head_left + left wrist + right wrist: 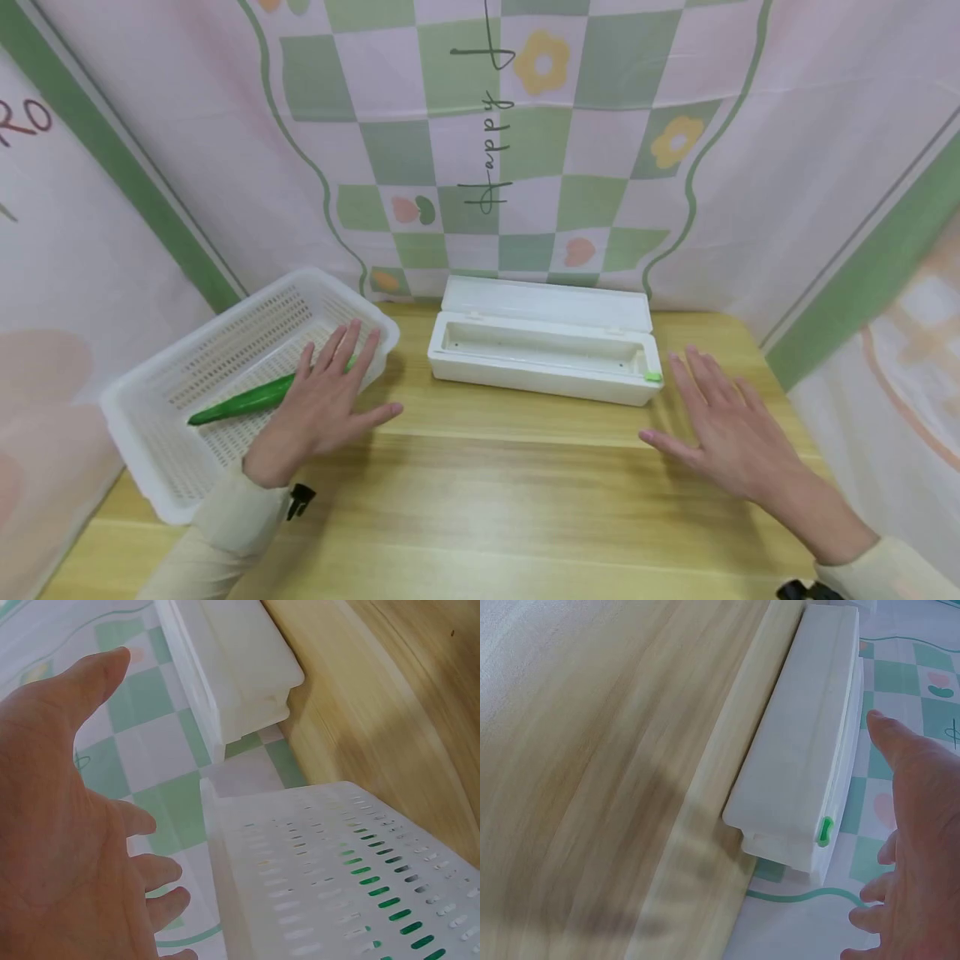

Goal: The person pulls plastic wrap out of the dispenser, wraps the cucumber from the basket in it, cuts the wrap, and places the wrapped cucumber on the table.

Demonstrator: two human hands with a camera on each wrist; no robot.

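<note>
While both hands are free of any grip, the step in hand looks like a readying one, ahead of any pick-up. The left hand [318, 417] hovers over the white basket [240, 342] at the left of the frame, its fingers straight and slightly apart, the thumb held out to the right. Below it, the long green vegetable [247, 402] lies slantwise in the basket, its pointed end toward the lower left and its upper right part mostly hidden by the hand. The left wrist view shows green through the basket's slots, with the palm clear of the basket wall.

Toward the right of the frame, the right hand [735, 433] hangs over the counter [480, 500], just beside the white case [525, 379] and not touching it. Its fingers are extended, parted a little at the tips, and clamped on nothing. The case sits at centre with its lid [547, 304] tipped back and a green tab [652, 377] at its right end.

Taking up the vegetable, in my judgement, calls for lowering the left hand, curling the fingers round the middle of its length, and lifting it clear of the basket rim.
</note>
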